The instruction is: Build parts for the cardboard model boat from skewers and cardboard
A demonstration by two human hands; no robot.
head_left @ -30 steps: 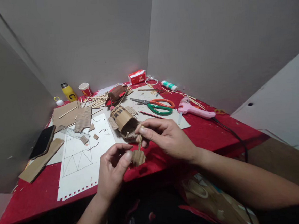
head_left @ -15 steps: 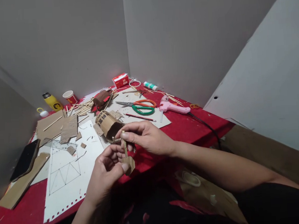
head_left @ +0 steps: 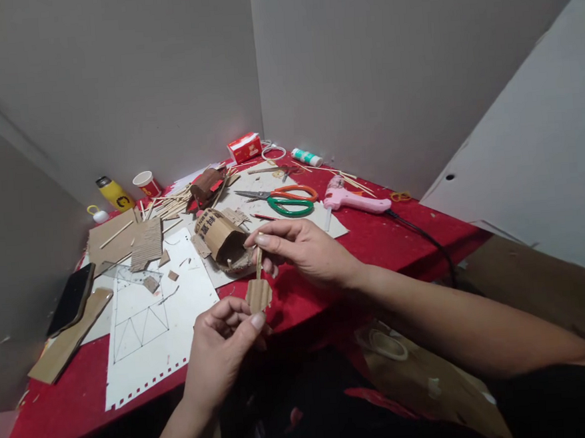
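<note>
Left hand (head_left: 221, 347) low at table's near edge, thumb and fingertips closed on small corrugated cardboard piece (head_left: 258, 295), holding it upright just above the fingers. Right hand (head_left: 307, 251) just above and beyond, fingertips pinched on thin wooden stick (head_left: 259, 263); stick vertical, lower end meeting top of cardboard piece. Hands close together, joined through stick and cardboard, not touching each other. Directly behind right hand's fingertips, curved cardboard model (head_left: 222, 236) with printed characters, open end toward the hands, lying on grey card sheet. Left of left hand, white paper with drawn triangle pattern (head_left: 149, 316), small cardboard scraps on it. Farther left, black phone (head_left: 72, 299) and flat cardboard strip (head_left: 70, 336). Beyond left hand, corrugated cardboard sheet (head_left: 146, 244) and pile of wooden sticks (head_left: 171, 204). Beyond right hand, scissors with orange and green handles (head_left: 284, 201); to their right, pink glue gun (head_left: 356, 200) with black cord trailing off table's right edge. Far back by the wall, yellow bottle (head_left: 113, 191), red paper cup (head_left: 147, 184), red box (head_left: 244, 147), glue stick (head_left: 307, 156). All on red table cover (head_left: 388, 235).
</note>
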